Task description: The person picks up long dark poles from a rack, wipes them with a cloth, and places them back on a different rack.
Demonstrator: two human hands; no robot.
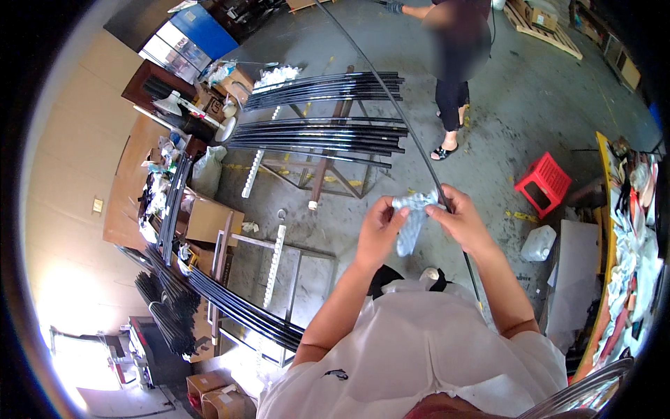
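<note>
A long thin black rod [391, 96] runs slantwise from the top edge, past my hands and down toward my right side. My right hand [460, 222] is closed around it, with the thumb on the corner of a crumpled pale-blue cloth [410, 236]. The other side of this cloth is pinched between the thumb and fingers of my left hand [377, 229]. The cloth hangs down between both hands, in front of my body and against the rod. My right palm hides part of the rod.
Racks ahead carry black tubes [317, 135]; more tubes [237, 304] lie at lower left. A red stool [544, 184] and white jug [539, 243] stand on the right, near a yellow-edged table [601, 293] heaped with cloths. Another person [457, 49] stands farther ahead.
</note>
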